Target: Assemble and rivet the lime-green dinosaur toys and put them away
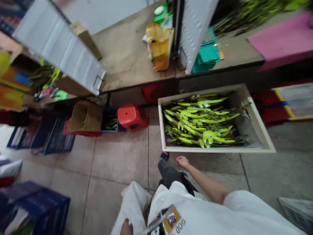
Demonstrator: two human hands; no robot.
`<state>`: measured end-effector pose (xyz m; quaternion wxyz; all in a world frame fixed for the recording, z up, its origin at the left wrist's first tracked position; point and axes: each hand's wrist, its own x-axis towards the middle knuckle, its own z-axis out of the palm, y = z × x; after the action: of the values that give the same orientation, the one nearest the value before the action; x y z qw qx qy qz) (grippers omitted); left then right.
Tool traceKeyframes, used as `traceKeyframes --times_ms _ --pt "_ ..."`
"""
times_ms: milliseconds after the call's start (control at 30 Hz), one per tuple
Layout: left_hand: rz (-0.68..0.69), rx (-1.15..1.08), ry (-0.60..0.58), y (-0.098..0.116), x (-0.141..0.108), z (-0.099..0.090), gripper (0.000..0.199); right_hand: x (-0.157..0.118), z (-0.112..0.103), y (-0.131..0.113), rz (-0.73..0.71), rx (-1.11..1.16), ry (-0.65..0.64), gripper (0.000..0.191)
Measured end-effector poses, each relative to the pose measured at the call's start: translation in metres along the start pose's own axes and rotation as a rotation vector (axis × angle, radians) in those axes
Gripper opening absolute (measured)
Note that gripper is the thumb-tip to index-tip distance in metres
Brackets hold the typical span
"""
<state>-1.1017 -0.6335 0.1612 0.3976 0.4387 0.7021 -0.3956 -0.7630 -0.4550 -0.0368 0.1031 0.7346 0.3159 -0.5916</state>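
Note:
My right hand (182, 162) hangs beside my dark trouser leg, below the near edge of a cream crate (217, 150). Its fingers are curled in, and nothing shows in them. The crate holds many dark stems with bright yellow-green wrappings (195, 122), lying in a heap. Only part of my left hand (126, 227) shows at the bottom edge, against a white, loose, cloth-like or plastic shape (137, 202). Its fingers are too blurred to read.
A red stool (129, 116) stands left of the crate, by a cardboard box (86, 117). Blue crates (36, 205) are at the left. Across the front runs a brown workbench (124, 49) with a yellow bag (160, 47), green baskets (207, 57) and a pink sheet (283, 39).

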Motion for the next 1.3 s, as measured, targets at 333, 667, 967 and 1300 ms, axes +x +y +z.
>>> traceKeyframes --times_ms 333,667,967,1300 --pt "0.525 0.680 0.367 0.186 0.298 -0.246 0.073 0.106 0.063 -0.115 -0.014 0.139 0.291 0.039" --pt "1.121 1.164 0.593 0.418 0.400 -0.290 0.054 0.177 0.102 -0.125 0.238 0.299 0.570 0.038" --pt "1.153 1.382 0.590 0.361 0.407 -0.211 0.038 0.134 0.167 -0.063 0.301 0.261 0.578 0.034" --pt "1.050 1.425 0.340 0.155 0.374 -0.104 0.038 0.017 0.342 -0.020 0.294 0.160 0.454 0.034"
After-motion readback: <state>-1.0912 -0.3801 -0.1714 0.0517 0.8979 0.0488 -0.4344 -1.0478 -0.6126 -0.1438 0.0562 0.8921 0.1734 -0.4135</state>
